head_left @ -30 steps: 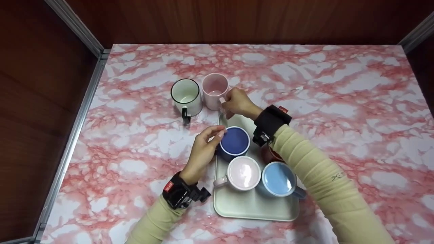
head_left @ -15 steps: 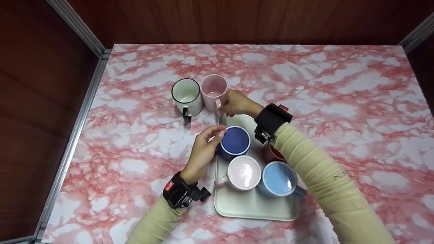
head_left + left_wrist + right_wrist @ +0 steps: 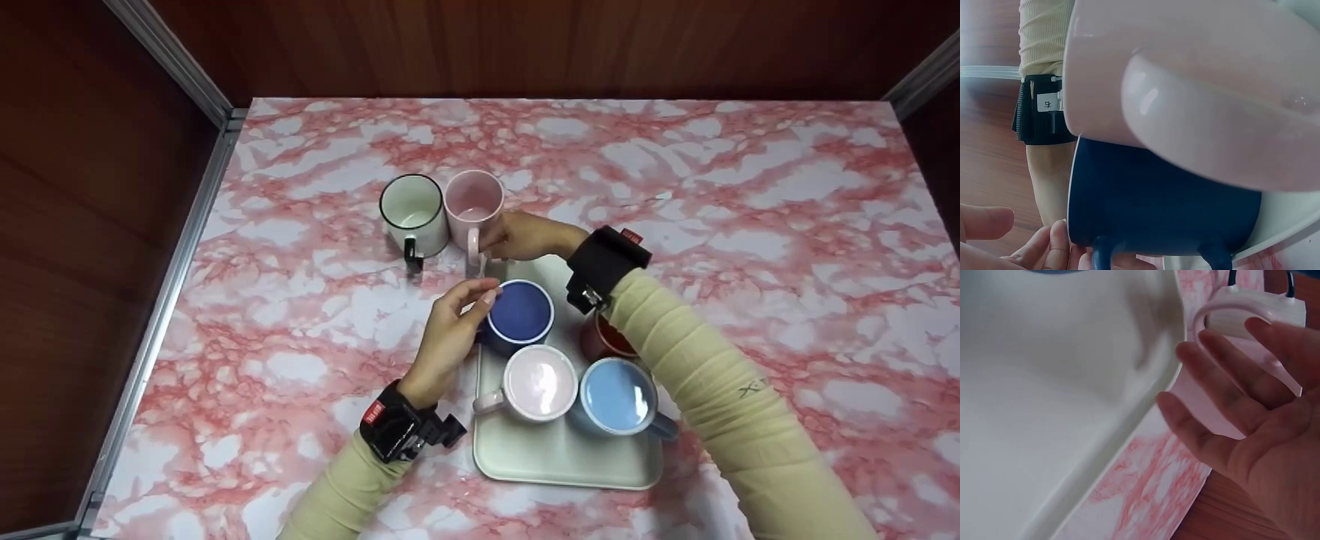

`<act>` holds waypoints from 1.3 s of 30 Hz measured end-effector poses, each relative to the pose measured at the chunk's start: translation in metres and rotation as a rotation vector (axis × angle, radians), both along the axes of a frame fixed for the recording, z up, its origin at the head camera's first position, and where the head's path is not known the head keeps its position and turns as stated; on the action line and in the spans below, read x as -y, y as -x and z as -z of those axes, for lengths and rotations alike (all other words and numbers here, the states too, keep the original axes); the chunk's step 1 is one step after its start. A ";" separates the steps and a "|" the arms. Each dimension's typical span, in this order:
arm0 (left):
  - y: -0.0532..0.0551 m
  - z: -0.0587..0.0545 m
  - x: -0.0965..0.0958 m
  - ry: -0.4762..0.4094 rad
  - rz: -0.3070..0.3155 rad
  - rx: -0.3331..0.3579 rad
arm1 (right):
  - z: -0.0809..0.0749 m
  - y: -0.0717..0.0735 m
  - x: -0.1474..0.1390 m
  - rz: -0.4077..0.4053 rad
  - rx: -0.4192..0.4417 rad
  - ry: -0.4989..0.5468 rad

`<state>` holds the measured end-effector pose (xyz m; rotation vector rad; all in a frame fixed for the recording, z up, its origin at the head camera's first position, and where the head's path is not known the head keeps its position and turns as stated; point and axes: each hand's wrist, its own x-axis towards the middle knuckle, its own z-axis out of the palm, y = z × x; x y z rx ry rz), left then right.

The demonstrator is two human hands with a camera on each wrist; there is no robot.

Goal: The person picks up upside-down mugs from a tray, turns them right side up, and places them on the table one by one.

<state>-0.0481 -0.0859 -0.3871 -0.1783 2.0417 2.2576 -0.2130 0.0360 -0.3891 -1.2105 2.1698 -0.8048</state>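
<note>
A pink mug (image 3: 474, 196) stands upright on the table beside a white mug with a black rim and handle (image 3: 412, 202). My right hand (image 3: 523, 235) is at the pink mug's right side, near its handle, which points toward me. In the right wrist view its fingers (image 3: 1207, 433) are spread and loosely bent, not wrapped round the handle. My left hand (image 3: 450, 330) rests its fingertips by the rim of a dark blue mug (image 3: 520, 311), beside that mug's handle. The left wrist view shows the left thumb (image 3: 988, 222) apart from the blue mug.
The pale tray (image 3: 562, 457) bears the dark blue mug, a pale pink mug (image 3: 540, 382), a light blue mug (image 3: 617, 395) and a red-brown mug (image 3: 611, 337), partly hidden by my right sleeve. The marbled table (image 3: 750, 187) extends around it.
The pink mug's handle has turned from the right toward me, and the mug has shifted slightly nearer. My right hand has moved slightly toward me along its side. My left hand stays put.
</note>
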 end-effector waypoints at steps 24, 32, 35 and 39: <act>0.003 0.000 0.011 0.061 -0.041 -0.013 | -0.078 0.004 -0.059 0.172 -0.060 0.001; 0.003 0.002 0.013 0.066 -0.052 -0.005 | -0.094 -0.004 -0.102 0.176 -0.090 0.042; 0.003 0.002 0.014 0.060 -0.055 0.000 | -0.095 -0.009 -0.116 0.139 -0.113 0.083; 0.003 0.003 0.015 0.054 -0.055 0.001 | -0.093 -0.016 -0.132 0.100 -0.155 0.093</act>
